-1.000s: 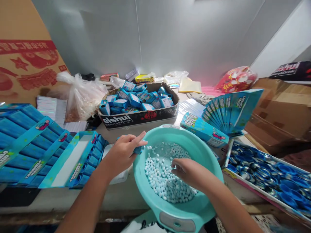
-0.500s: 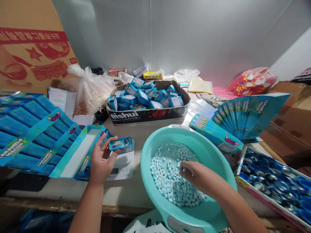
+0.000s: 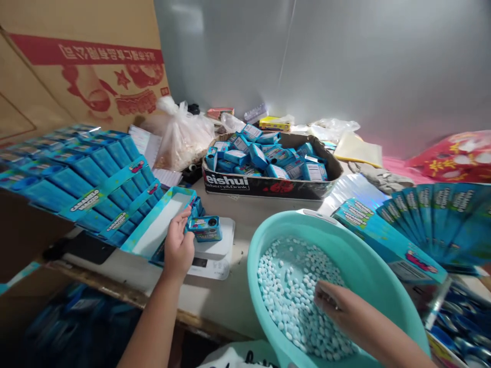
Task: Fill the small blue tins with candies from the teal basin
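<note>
A small blue printed box (image 3: 206, 229) with a round hole in its top stands on the white kitchen scale (image 3: 220, 250). My left hand (image 3: 178, 248) is just left of that box, thumb close to its side and fingers stretched toward the blue display carton (image 3: 155, 222). More small blue boxes (image 3: 197, 207) show beyond the fingertips. My right hand (image 3: 341, 304) is inside the turquoise basin (image 3: 387, 291), above a layer of small white candies (image 3: 295, 306). Its fingers are curled, with a few white pieces visible between them.
Behind the scale, a black cardboard tray (image 3: 268, 189) holds many small blue boxes. Filled display cartons (image 3: 95, 179) are stacked at left. To the right stand a blue carton (image 3: 387, 245), fanned blue cartons (image 3: 429, 220) and a tray of round blue-and-metal pieces (image 3: 460, 327).
The small box, earlier in my left fingers over the scale, now stands on it, and those fingers have drawn off leftward. My right hand stays in the basin. The view has turned left.
</note>
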A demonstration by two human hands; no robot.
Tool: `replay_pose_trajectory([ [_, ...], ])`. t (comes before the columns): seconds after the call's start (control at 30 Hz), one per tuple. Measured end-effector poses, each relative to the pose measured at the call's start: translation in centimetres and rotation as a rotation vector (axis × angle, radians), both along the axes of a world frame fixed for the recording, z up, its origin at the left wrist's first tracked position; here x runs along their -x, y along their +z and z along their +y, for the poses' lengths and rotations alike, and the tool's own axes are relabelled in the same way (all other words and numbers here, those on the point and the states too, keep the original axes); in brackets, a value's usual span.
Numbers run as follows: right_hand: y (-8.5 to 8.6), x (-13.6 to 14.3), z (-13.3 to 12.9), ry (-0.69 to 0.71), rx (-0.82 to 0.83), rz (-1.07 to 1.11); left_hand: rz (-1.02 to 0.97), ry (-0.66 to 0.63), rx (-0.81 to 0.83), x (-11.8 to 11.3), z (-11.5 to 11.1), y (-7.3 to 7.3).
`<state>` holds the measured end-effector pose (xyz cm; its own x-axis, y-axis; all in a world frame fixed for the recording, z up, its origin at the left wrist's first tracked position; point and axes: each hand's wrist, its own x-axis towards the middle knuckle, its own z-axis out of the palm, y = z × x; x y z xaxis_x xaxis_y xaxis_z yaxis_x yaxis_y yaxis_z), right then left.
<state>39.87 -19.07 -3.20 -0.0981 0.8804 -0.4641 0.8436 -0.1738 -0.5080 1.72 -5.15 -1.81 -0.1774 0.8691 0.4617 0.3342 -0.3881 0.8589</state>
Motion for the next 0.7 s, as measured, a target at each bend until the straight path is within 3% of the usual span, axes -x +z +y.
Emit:
replay_pose_trajectory([
  [0.13,-0.1,0.3,0.1,0.012,0.049,-0.066,0.386,-0.06,-0.299,0.2,-1.4,1.7],
  [0.27,0.0,0.8,0.0,0.022,0.091,-0.117,0.408,-0.348,-0.422,-4.0,-3.5,2.8],
  [0.37,-0.6,0.8,-0.1,0.055,0.079,-0.148,0.556,-0.788,-0.307,-9.1,-5.3,2.7],
  [0.4,-0.7,0.8,-0.2,0.077,0.083,-0.154,0.649,-0.872,-0.243,-10.6,-5.7,2.6],
  [0.5,-0.6,0.9,-0.1,0.129,0.135,-0.151,0.948,-0.914,-0.022,-13.2,-6.5,2.6],
  [0.6,0.1,1.4,0.0,0.134,0.168,-0.145,1.204,-0.93,0.11,-13.7,-6.6,3.4],
  [0.7,0.6,1.8,0.1,0.119,0.182,-0.162,1.314,-0.938,0.168,-13.7,-6.6,4.2],
])
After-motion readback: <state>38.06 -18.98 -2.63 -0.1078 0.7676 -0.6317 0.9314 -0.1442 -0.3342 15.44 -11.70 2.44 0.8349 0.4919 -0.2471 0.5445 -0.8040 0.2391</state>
